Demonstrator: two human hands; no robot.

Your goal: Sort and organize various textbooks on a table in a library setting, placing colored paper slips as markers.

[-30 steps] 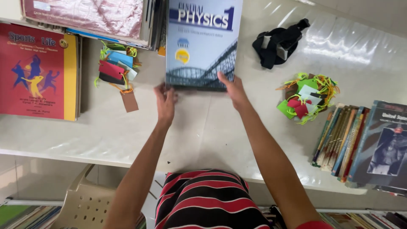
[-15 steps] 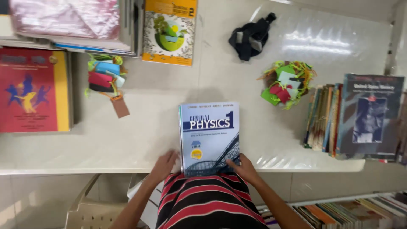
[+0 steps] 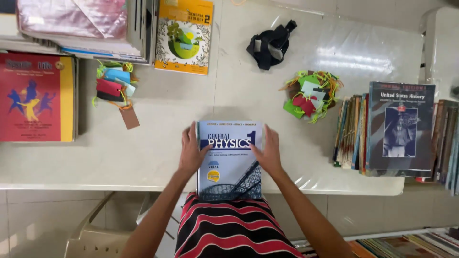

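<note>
Blue textbook [image 3: 229,160] lying flat at the near edge of the white table [image 3: 143,157].
The left hand [image 3: 192,152] and right hand [image 3: 268,153] are pressing its two side edges, fingers open, palms clamping the cover between them.
</note>
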